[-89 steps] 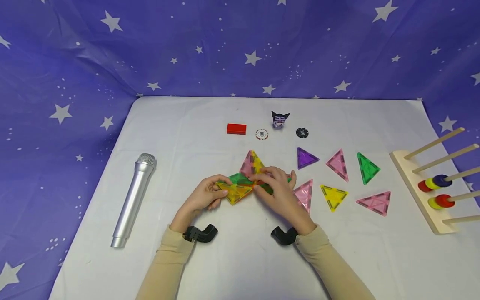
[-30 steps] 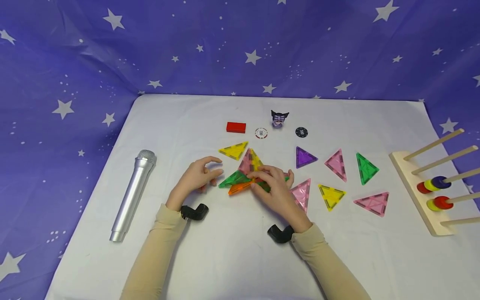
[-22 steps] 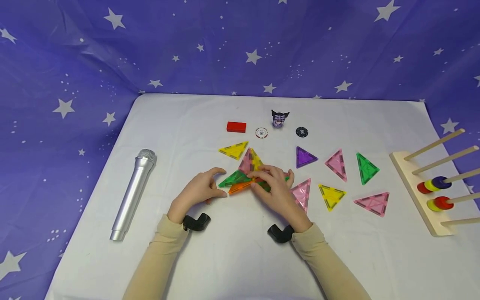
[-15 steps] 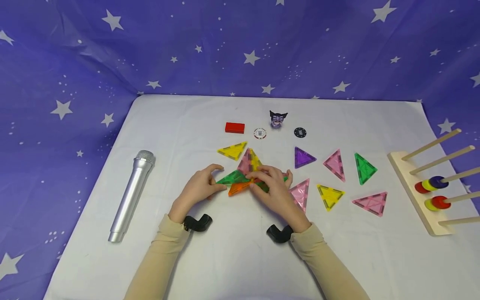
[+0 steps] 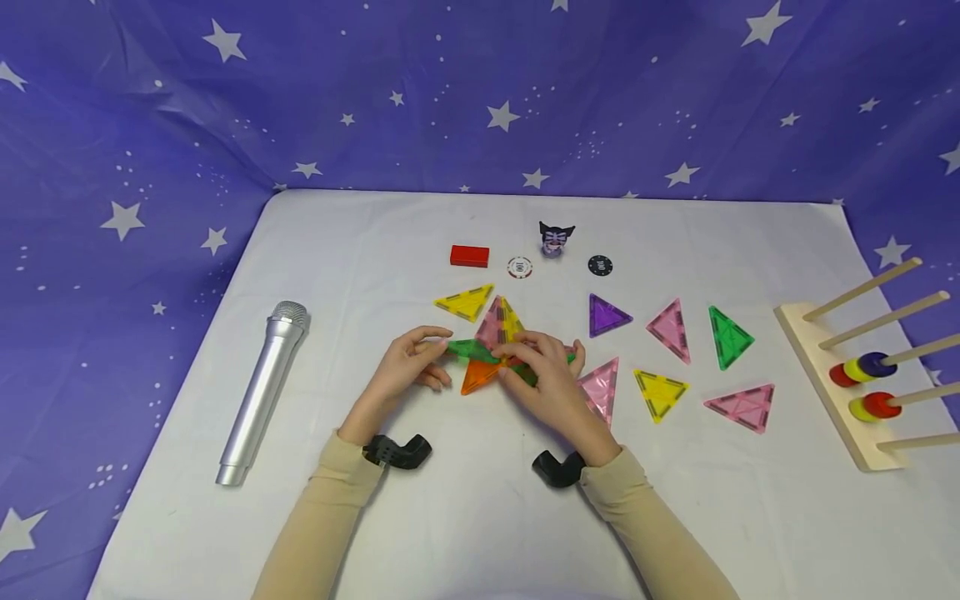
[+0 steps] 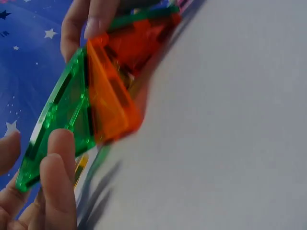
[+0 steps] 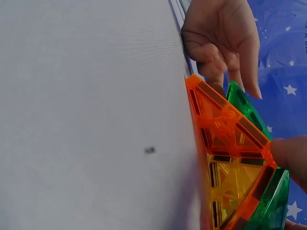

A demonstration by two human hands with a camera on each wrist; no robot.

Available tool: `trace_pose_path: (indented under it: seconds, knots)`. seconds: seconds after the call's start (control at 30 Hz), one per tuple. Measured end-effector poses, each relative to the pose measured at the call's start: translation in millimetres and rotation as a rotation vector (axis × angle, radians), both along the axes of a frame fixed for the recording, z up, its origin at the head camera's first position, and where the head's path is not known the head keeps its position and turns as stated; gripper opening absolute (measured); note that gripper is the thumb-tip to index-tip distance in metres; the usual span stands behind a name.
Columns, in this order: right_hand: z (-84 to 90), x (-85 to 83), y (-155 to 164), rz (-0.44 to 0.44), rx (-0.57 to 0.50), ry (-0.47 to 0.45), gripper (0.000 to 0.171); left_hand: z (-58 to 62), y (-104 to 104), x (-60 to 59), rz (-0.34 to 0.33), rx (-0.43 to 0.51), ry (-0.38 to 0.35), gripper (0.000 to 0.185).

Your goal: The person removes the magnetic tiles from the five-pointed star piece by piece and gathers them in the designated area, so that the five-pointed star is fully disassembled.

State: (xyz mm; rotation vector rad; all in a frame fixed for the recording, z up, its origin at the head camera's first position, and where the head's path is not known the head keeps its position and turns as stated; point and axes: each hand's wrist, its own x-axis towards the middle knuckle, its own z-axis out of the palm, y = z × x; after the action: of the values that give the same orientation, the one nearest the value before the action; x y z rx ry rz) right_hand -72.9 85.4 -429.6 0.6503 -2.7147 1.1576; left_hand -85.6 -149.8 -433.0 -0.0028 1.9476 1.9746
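Translucent magnetic tiles stand joined in a peaked cluster at mid table. My left hand (image 5: pixel 408 362) pinches the outer corner of its green triangular tile (image 6: pixel 64 105), which slants up beside an orange tile (image 5: pixel 480 377). At the cluster's centre and right side, my right hand (image 5: pixel 551 375) grips the tiles, its thumb (image 7: pixel 290 153) at the point where they meet. A pink tile (image 5: pixel 491 323) and a yellow one (image 5: pixel 512 321) rise at the back. The right hand covers part of the cluster in the head view.
A loose yellow tile (image 5: pixel 467 302) lies behind the cluster, and several flat triangles, one purple (image 5: pixel 607 317), lie to the right. Farther back are a red block (image 5: pixel 469 256), poker chips (image 5: pixel 520 267) and a figurine (image 5: pixel 555 239). A microphone (image 5: pixel 262 392) and wooden peg rack (image 5: pixel 840 392) flank them.
My left hand has let go of a yellow tile, now lying behind the cluster, and come back to pinch the green tile, whose outer end has shifted and tilted. The right hand stays put.
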Motion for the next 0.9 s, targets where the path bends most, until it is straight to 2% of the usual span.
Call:
trace_pose_path:
  seconds: [0.1,0.33,0.43,0.9]
  knots:
    - [-1.5,0.0,-1,-0.006,-0.004,0.013,0.021,-0.2,8,-0.5,0.013,0.053,-0.08,0.042]
    - [-4.1,0.8,-2,-0.031,-0.029,0.021,0.022,2.6,20,0.0,0.073,0.046,-0.162,0.034]
    - [-3.9,1.1,-3,-0.038,-0.039,0.022,0.021,2.2,20,0.5,0.076,0.052,-0.173,0.031]
    - [-3.3,1.0,-3,-0.039,-0.039,0.016,0.021,1.7,18,3.1,0.078,0.061,-0.139,0.028]
